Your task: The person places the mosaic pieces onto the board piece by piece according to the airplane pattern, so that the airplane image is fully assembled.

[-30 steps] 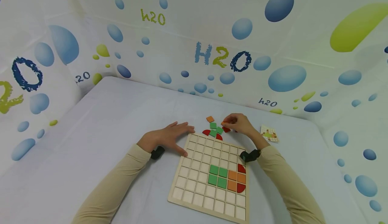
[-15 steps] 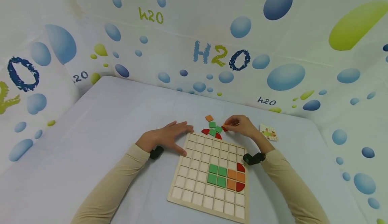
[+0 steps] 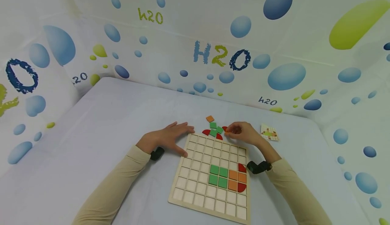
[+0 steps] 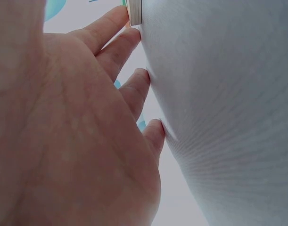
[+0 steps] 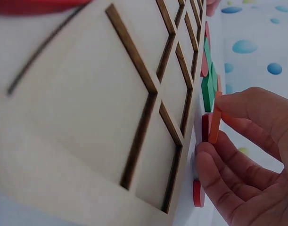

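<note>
My right hand (image 3: 243, 132) pinches a thin orange square tile (image 5: 215, 125) just beyond the far edge of the wooden grid board (image 3: 195, 165). Below the tile, a red piece (image 5: 198, 193) lies near the fingertips in the right wrist view. My left hand (image 3: 166, 138) rests with spread, straight fingers at the board's far left corner, thumb touching its left side. Set in the grid are several green squares (image 3: 218, 176), three orange squares (image 3: 233, 174) and two red rounded pieces (image 3: 241, 187). The board's edge (image 4: 134, 12) meets the fingertips in the left wrist view.
Loose pieces lie behind the board: green squares (image 3: 213, 125), an orange square (image 3: 210, 118) and red rounded pieces (image 3: 206, 132). A small printed pattern card (image 3: 269, 132) lies to the right. A patterned curtain (image 3: 182, 25) rises behind the white-covered table (image 3: 122, 103).
My right hand, pinching the orange tile, has come nearer the board and slightly right, uncovering a red piece behind it. My left hand stays in place.
</note>
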Action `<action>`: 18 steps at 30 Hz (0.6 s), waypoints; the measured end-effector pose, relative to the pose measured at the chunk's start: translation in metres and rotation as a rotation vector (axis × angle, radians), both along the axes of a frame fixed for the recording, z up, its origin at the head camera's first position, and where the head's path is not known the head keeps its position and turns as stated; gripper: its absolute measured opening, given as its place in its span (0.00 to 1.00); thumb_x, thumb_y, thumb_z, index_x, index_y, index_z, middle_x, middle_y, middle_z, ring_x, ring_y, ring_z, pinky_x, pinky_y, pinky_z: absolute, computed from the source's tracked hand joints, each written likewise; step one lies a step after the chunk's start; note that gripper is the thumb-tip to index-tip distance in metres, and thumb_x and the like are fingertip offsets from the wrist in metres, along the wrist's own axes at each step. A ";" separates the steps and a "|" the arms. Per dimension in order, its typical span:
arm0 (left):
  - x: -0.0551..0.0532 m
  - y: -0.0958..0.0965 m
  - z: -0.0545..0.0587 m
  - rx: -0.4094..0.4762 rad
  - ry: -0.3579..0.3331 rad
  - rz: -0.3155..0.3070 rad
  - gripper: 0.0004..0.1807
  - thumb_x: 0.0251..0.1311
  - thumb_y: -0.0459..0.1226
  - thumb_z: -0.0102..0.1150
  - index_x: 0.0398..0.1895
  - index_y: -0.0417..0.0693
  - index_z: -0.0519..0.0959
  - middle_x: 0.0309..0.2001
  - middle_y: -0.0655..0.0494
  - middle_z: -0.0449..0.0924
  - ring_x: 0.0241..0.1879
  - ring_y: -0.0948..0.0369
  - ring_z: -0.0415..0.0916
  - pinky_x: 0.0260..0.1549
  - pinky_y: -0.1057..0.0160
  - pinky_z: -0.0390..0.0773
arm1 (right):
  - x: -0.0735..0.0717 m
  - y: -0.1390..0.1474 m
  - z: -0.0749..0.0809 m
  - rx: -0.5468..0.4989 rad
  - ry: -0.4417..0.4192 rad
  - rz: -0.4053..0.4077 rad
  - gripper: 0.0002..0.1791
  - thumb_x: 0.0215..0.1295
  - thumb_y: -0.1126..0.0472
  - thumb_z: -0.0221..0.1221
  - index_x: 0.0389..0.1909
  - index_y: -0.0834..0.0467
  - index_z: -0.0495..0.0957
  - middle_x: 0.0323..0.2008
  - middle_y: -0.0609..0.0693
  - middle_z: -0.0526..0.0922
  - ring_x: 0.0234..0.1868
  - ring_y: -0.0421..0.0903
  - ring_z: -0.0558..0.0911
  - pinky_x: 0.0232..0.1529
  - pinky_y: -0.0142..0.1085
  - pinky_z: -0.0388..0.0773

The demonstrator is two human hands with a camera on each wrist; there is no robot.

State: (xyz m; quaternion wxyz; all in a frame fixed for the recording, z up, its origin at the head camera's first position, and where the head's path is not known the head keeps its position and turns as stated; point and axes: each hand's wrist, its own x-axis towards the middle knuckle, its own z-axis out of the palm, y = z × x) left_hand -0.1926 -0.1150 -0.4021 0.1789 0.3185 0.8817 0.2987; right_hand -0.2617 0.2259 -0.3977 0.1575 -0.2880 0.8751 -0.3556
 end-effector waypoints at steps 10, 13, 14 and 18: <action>0.001 -0.001 0.000 -0.014 -0.003 0.008 0.47 0.50 0.52 0.72 0.71 0.44 0.63 0.74 0.47 0.56 0.76 0.48 0.42 0.72 0.42 0.38 | 0.014 -0.001 0.002 -0.006 -0.003 0.018 0.08 0.62 0.61 0.65 0.39 0.62 0.83 0.35 0.50 0.83 0.34 0.43 0.79 0.37 0.31 0.78; 0.001 -0.001 0.001 -0.008 -0.007 0.008 0.47 0.50 0.52 0.72 0.71 0.44 0.63 0.74 0.47 0.56 0.76 0.47 0.42 0.73 0.42 0.38 | 0.018 0.000 0.003 -0.014 -0.015 0.038 0.09 0.63 0.61 0.65 0.40 0.62 0.83 0.37 0.52 0.84 0.37 0.44 0.81 0.40 0.31 0.80; 0.001 -0.001 0.001 -0.005 -0.008 0.008 0.47 0.50 0.52 0.73 0.71 0.43 0.63 0.74 0.46 0.56 0.76 0.47 0.42 0.72 0.42 0.38 | 0.018 0.000 0.003 -0.017 -0.022 0.051 0.08 0.63 0.62 0.65 0.41 0.62 0.83 0.38 0.52 0.84 0.38 0.44 0.82 0.42 0.31 0.80; 0.001 -0.001 0.002 -0.007 -0.005 0.009 0.48 0.50 0.52 0.72 0.71 0.43 0.63 0.74 0.47 0.56 0.76 0.47 0.42 0.73 0.42 0.38 | 0.022 0.000 0.004 -0.028 -0.033 0.102 0.08 0.63 0.65 0.65 0.42 0.63 0.82 0.40 0.55 0.84 0.40 0.47 0.83 0.43 0.33 0.82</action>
